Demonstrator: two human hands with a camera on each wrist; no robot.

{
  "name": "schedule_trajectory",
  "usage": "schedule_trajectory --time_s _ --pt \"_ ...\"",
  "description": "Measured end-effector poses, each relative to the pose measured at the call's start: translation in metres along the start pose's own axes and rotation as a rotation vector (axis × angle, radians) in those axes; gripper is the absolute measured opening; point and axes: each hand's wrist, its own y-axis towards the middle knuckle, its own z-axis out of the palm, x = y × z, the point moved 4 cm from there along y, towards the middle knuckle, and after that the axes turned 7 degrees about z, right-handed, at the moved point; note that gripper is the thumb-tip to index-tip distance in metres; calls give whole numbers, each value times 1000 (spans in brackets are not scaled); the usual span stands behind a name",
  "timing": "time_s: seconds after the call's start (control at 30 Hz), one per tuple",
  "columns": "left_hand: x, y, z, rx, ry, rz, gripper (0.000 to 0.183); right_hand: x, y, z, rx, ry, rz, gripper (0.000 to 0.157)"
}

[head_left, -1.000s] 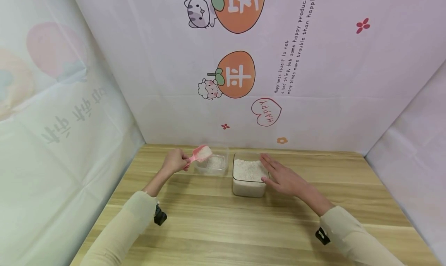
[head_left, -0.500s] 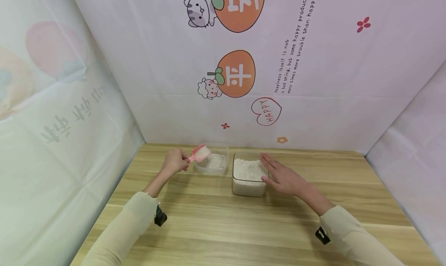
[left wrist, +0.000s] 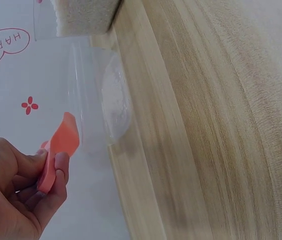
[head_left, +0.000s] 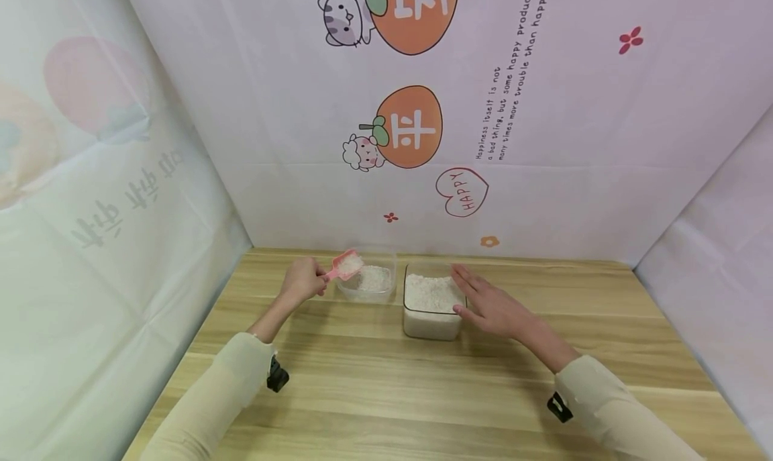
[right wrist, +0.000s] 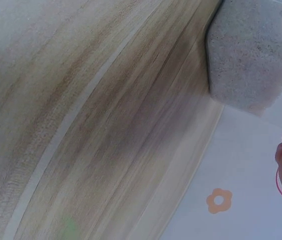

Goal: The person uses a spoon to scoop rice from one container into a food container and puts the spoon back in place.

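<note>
My left hand (head_left: 300, 280) pinches the handle of a pink scoop (head_left: 335, 271) between thumb and fingers. White grains like rice lie in the scoop's bowl, which is above the left side of a small clear plastic box (head_left: 366, 296). A layer of the same grains covers that box's bottom. In the left wrist view the scoop (left wrist: 66, 137) is seen from its underside, its grains hidden. To the right stands a larger clear container (head_left: 431, 328), mostly filled with white grains. My right hand (head_left: 495, 310) rests on this container's right rim, fingers straight and thumb at the near corner.
Both containers stand near the back of a wooden table (head_left: 362, 394), close to a printed white backdrop (head_left: 543, 206). White sheets also hang at the left and right sides. The larger container is just right of the small box, a narrow gap between them.
The scoop has shifted slightly left and its bowl has turned a little, showing more of the grains in the small box. My right hand has stayed on the larger container.
</note>
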Motion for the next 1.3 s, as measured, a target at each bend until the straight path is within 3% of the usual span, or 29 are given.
schedule_trajectory --time_s 0.2,0.77,1.3 --pt "-3 -1 -1 2 34 4 13 1 1 0 -39 -17 -26 71" --pt "-10 -4 0 29 54 2 13 -1 4 -3 67 -80 -16 74" --pt "-21 -5 -3 16 162 35 16 -3 3 -1 61 -68 -11 73"
